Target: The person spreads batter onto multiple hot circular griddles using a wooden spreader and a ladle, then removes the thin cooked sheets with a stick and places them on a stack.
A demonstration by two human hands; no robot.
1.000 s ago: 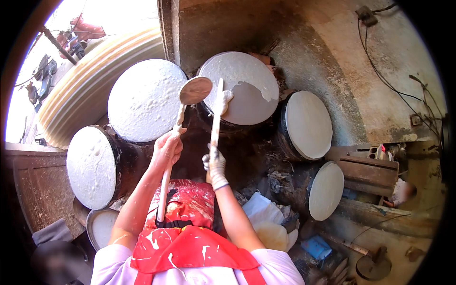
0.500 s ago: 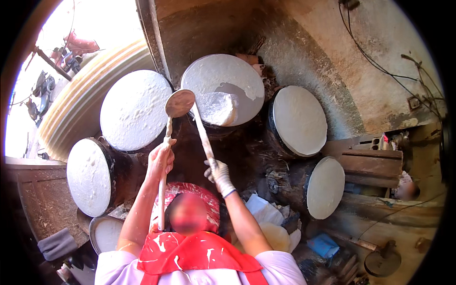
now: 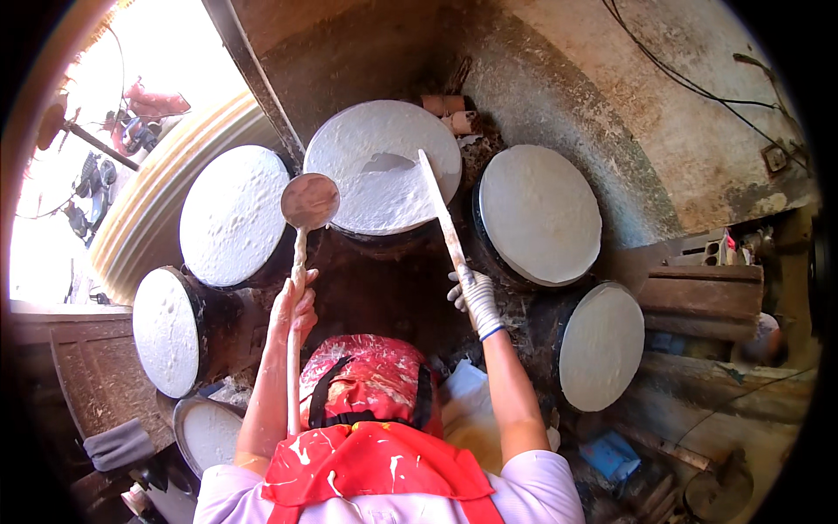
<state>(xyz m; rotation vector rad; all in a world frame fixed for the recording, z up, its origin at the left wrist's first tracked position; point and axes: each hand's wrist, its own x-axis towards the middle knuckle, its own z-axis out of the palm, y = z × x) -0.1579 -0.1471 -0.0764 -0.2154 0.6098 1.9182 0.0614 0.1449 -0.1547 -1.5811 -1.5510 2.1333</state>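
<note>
My left hand (image 3: 295, 307) is bare and wrapped round the long pale handle of a round-headed ladle (image 3: 310, 202). The ladle's head is held up between the left and middle round griddles. A white glove covers my right hand (image 3: 476, 299), closed on the handle of a long flat spatula (image 3: 439, 205). The spatula's tip overlaps the right part of the middle griddle (image 3: 410, 131). Thin white batter coats that griddle, with a bare grey patch near its centre. Whether the tip touches the batter, I cannot tell.
Round batter-covered griddles flank the middle one: two at left (image 3: 234, 216) (image 3: 166, 332), two at right (image 3: 539, 215) (image 3: 602, 347). A pan of white liquid (image 3: 209, 434) stands low at left. A grey cloth (image 3: 119, 445), a blue item (image 3: 609, 456) and wooden boards (image 3: 703, 301) lie around.
The spatula has moved right across the middle griddle, and the folded white batter there now lies spread, leaving a smaller bare patch. The ladle's head has come slightly lower.
</note>
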